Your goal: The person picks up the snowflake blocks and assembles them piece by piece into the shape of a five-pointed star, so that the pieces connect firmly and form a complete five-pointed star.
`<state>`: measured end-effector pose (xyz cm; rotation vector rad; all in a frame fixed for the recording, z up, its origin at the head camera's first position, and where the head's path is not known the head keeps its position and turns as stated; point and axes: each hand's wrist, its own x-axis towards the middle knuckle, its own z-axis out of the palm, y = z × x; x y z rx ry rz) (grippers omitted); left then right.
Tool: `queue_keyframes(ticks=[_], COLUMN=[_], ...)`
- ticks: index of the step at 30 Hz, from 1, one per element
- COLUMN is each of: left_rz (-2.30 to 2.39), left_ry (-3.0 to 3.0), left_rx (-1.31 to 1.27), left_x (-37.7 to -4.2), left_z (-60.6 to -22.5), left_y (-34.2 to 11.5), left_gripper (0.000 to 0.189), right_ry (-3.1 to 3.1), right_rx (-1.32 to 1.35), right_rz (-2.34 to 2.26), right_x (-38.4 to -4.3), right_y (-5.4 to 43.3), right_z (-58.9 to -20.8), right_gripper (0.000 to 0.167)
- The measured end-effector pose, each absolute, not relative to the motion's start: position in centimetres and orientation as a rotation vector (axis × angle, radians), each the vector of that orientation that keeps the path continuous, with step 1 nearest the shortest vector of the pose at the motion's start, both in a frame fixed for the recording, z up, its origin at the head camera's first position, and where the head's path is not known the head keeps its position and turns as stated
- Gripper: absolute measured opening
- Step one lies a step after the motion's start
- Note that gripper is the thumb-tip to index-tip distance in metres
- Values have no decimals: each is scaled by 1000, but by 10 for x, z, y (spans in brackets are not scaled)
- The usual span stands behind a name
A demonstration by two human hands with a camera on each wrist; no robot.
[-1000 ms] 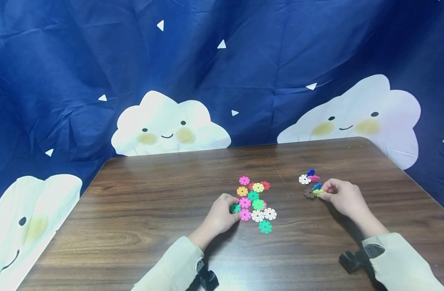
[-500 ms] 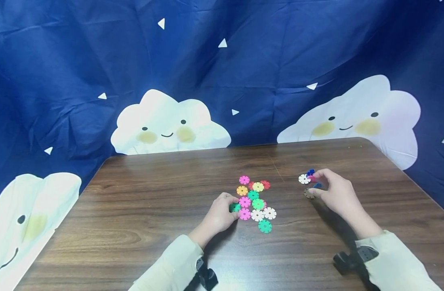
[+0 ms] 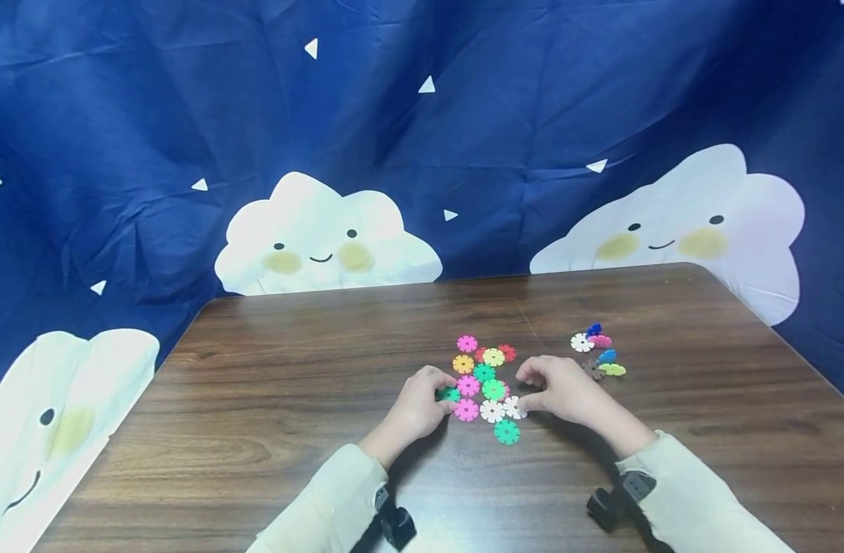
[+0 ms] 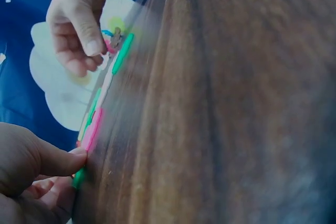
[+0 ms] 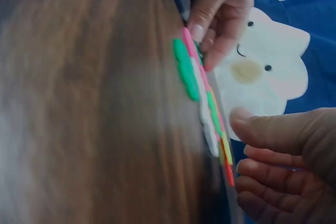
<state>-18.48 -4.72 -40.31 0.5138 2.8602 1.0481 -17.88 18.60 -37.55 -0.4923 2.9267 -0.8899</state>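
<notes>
A group of notched snowflake discs lies flat on the table in the head view, pink, orange, red, yellow, green and white. At its left side my left hand [image 3: 416, 407] has thumb and fingers curled round a dark green disc [image 3: 449, 394]; the thumb also touches a pink disc [image 3: 466, 410]. To the right of the group is my right hand [image 3: 567, 390], its thumb tip at a white disc [image 3: 511, 407]. Its fingers are bent, with a gap to the thumb and nothing held. Whether the discs are joined cannot be told.
A smaller cluster of discs lies further right on the brown wooden table [image 3: 290, 346]: a white disc [image 3: 582, 342], a yellow-green disc [image 3: 612, 370], plus blue, pink and brown ones. Behind the table hangs a blue curtain [image 3: 366, 100] with clouds.
My right hand has left the cluster on the right and moved leftward to the disc group. The yellow-green disc remains in that cluster. My left hand has stayed in place.
</notes>
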Motion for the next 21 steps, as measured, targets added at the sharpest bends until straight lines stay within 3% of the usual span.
queue_keyframes(ticks=[21], left_rz=[925], left_ry=[2837], left_rx=[618], left_x=[-197], left_z=[-399], left_y=[-50], left_gripper=[20], right_ry=[2869], right_rx=[-477], right_rz=[-837], right_x=[-179], right_y=[164], right_z=[-382], right_gripper=[22])
